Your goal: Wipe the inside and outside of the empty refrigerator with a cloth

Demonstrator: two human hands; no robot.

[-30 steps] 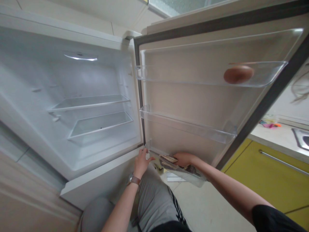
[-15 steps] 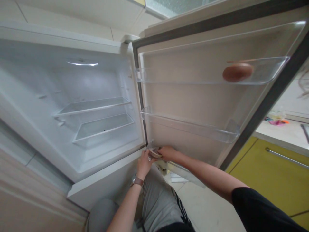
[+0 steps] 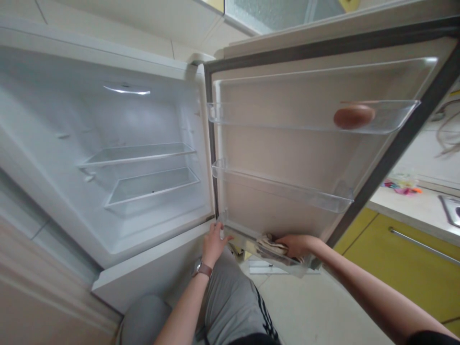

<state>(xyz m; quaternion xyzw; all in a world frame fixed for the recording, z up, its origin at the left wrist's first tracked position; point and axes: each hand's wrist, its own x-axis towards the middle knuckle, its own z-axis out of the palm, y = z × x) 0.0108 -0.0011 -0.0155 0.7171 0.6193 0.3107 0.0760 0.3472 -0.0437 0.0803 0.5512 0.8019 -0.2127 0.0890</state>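
My right hand (image 3: pixel 295 245) is closed on a crumpled beige cloth (image 3: pixel 271 243), pressing it into the bottom door shelf (image 3: pixel 247 243) toward its right end. This shelf is clear plastic and low on the open fridge door (image 3: pixel 280 153). At the shelf's hinge-side end, my left hand (image 3: pixel 214 242) grips the edge, with its thumb out to the right. A watch (image 3: pixel 203 269) with a brown strap is on my left wrist. Part of the cloth is hidden by my right hand.
The lit fridge interior (image 3: pixel 132 120) has two glass shelves (image 3: pixel 154 187). A brown rounded object (image 3: pixel 354 117) sits in the top door shelf (image 3: pixel 269 117); a middle door shelf (image 3: pixel 280 184) is below. At right are yellow cabinets (image 3: pixel 402 268) and a counter (image 3: pixel 391 206) with a sink (image 3: pixel 451 208).
My right hand has slid the cloth rightward along the bottom door shelf, away from my left hand. My left hand stays at the hinge-side end. The view has shifted slightly.
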